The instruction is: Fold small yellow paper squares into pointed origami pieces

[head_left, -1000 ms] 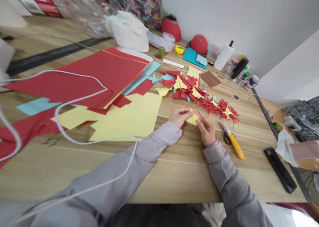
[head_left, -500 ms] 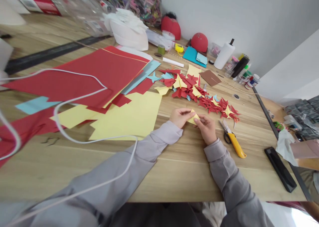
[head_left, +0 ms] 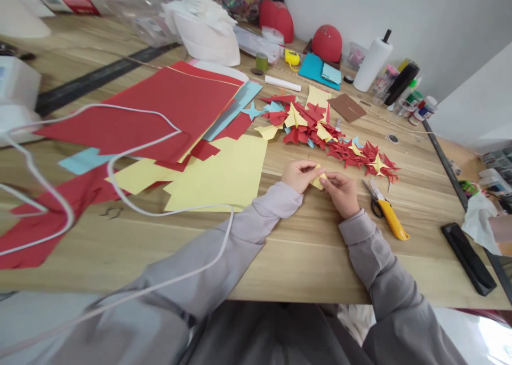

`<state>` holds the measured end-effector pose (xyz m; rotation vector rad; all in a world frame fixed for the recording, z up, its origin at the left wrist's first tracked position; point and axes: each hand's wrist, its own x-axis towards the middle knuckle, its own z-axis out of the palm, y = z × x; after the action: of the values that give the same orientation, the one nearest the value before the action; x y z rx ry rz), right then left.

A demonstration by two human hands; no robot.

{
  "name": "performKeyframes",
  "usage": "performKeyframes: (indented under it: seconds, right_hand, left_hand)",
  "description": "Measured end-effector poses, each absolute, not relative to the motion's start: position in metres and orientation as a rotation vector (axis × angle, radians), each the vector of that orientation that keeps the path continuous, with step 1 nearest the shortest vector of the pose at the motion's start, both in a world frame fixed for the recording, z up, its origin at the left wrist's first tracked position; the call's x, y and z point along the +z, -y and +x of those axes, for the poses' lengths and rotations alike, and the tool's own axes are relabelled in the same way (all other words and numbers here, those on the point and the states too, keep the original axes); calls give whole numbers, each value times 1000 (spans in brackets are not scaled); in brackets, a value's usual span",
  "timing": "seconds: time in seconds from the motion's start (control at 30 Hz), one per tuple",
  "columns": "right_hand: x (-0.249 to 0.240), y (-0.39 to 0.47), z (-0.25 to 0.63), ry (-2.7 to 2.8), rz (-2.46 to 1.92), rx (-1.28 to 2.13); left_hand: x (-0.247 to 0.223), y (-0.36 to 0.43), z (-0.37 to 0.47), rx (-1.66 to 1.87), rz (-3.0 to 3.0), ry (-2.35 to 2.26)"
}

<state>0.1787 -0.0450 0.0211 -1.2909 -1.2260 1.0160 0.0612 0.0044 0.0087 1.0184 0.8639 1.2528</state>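
Note:
A small folded piece of yellow paper (head_left: 319, 181) is pinched between my two hands above the wooden table (head_left: 296, 253). My left hand (head_left: 299, 176) grips its left side between thumb and fingers. On the right side, my right hand (head_left: 341, 192) closes thumb and fingers on the same paper. Just beyond my hands lies a heap of folded red paper stars (head_left: 298, 134), with some yellow and blue ones among them. A yellow paper star (head_left: 378, 165) rests at the heap's right end. Parts of the held paper are hidden by my fingers.
Right of my hands lie a yellow-handled utility knife (head_left: 394, 221) and black-handled scissors (head_left: 376, 207). A black case (head_left: 468, 258) sits farther right. Large red sheets (head_left: 152, 114) and a yellow sheet (head_left: 224, 178) cover the left. A white cable (head_left: 200, 208) crosses over my left sleeve.
The camera view has shifted, so the table's contents appear farther right and slightly higher. Both hands still hold the yellow paper, whose visible shape between the fingers looks slightly narrower.

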Motion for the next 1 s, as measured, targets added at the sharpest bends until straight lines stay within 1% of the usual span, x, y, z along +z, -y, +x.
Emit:
performKeyframes:
  seconds: [0.53,1.0]
  right_hand:
    - [21,43,182,1274,-1286,1041]
    - [21,43,181,1237,-1306,1069]
  left_hand:
    - [12,-5,57,1173,1004,-877]
    - [11,-5,56,1205,1053,-873]
